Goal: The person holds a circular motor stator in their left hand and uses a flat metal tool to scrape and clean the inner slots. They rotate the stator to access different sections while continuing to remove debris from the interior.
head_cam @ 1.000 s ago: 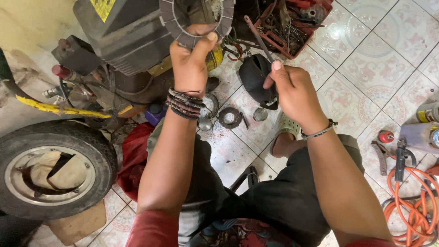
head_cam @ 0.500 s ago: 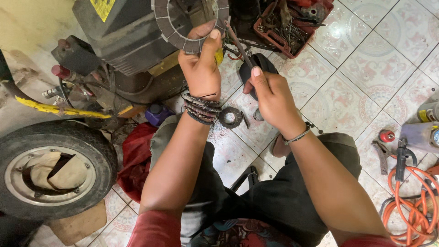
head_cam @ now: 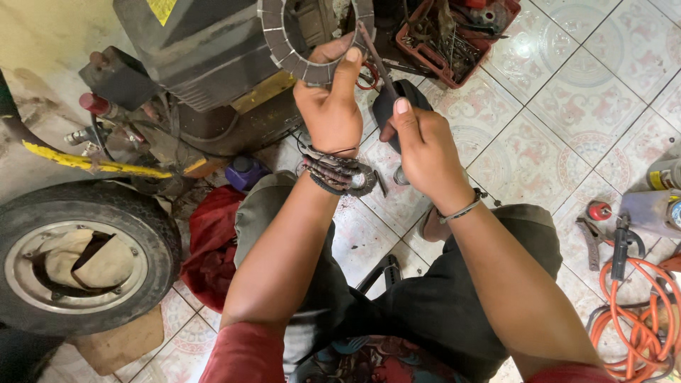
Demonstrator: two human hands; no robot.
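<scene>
Segmented grey ring (head_cam: 298, 53) pinched in the left hand (head_cam: 332, 117), raised before a dark machine (head_cam: 206, 64).
The right hand (head_cam: 425, 145) grips a black-handled screwdriver (head_cam: 386, 89), its tip touching the ring; a slip could plausibly jab the left fingers. The ring's top is cut off.
</scene>
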